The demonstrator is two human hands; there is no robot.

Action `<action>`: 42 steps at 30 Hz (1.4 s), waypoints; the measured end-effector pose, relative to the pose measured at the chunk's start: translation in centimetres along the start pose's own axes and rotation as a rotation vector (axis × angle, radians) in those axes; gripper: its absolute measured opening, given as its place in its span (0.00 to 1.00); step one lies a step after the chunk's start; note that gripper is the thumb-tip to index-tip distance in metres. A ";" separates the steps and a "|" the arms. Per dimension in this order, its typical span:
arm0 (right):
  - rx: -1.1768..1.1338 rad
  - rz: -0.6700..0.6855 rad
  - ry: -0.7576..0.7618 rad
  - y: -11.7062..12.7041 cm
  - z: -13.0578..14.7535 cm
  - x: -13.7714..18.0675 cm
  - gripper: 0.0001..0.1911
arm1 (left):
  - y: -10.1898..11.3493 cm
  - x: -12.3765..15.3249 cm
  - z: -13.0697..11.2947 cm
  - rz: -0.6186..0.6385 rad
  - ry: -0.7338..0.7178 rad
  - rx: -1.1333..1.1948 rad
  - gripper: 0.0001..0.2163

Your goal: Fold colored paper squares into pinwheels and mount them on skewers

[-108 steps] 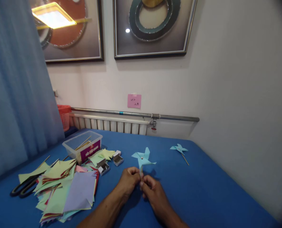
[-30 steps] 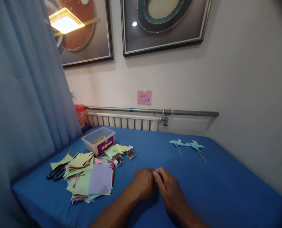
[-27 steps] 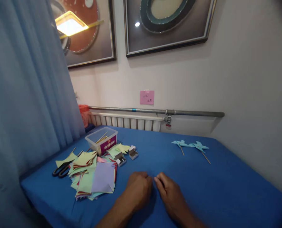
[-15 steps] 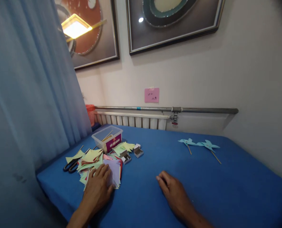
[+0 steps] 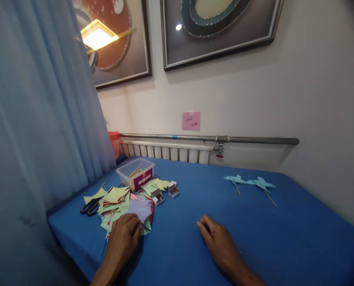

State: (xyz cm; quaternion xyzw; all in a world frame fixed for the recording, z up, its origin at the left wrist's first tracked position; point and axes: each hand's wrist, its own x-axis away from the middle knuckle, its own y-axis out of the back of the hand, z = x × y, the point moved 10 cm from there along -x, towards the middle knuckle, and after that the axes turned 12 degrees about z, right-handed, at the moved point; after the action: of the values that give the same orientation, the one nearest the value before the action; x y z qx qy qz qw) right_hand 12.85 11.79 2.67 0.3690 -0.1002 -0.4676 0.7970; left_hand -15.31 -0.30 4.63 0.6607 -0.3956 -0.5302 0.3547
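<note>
My left hand (image 5: 124, 236) is at the front of a pile of coloured paper squares (image 5: 114, 198). Its fingers are curled and closed at the near edge of a purple paper square (image 5: 139, 209), whose near part is hidden behind them. My right hand (image 5: 215, 237) rests on the blue tabletop, loosely closed, with nothing visible in it. Black-handled scissors (image 5: 90, 206) lie left of the pile, partly under paper. Two small boxes of pins, a nearer one (image 5: 158, 198) and a farther one (image 5: 174, 191), stand with their lids up beyond the paper.
A clear plastic tub (image 5: 135, 174) with thin sticks stands behind the paper. Two light-blue paper pinwheels on sticks, one on the left (image 5: 235, 179) and one on the right (image 5: 262, 183), lie at the back right. A blue curtain (image 5: 46, 119) hangs along the left side; a pipe (image 5: 254, 140) runs along the wall.
My left hand has drawn back towards me and its fingers have curled in at the purple square's near edge. The right hand has stayed in place.
</note>
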 end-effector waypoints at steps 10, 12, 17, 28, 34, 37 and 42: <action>-0.014 0.007 -0.001 0.0 0.0 -0.1 0.18 | 0.4 -0.2 0.7 -0.142 0.000 0.029 0.14; -0.016 0.005 0.001 0.0 -0.1 -0.1 0.18 | 0.9 -0.2 1.1 -0.171 0.013 0.082 0.14; -0.025 0.009 -0.004 -0.1 -0.3 -0.1 0.18 | 2.1 -0.5 2.5 -0.233 0.088 0.257 0.14; -0.153 -0.023 0.064 0.4 1.2 0.1 0.19 | 0.8 -3.0 1.1 -0.260 0.488 1.124 0.18; -0.557 -0.036 0.046 -0.2 0.3 -0.4 0.24 | -4.6 -8.4 -8.6 -0.022 0.474 1.471 0.17; -0.973 -0.028 -0.036 -1.0 -1.6 -1.0 0.32 | -4.9 -10.1 -12.1 0.023 0.325 1.338 0.12; -1.439 0.022 0.014 -0.7 -1.9 -1.4 0.32 | -3.7 -9.4 -19.2 0.104 -0.274 0.880 0.10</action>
State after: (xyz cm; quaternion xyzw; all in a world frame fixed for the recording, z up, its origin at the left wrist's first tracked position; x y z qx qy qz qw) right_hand 12.63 13.65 1.11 -0.2456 0.2344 -0.4073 0.8478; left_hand 2.87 10.70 8.82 0.6513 -0.6591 -0.3758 0.0111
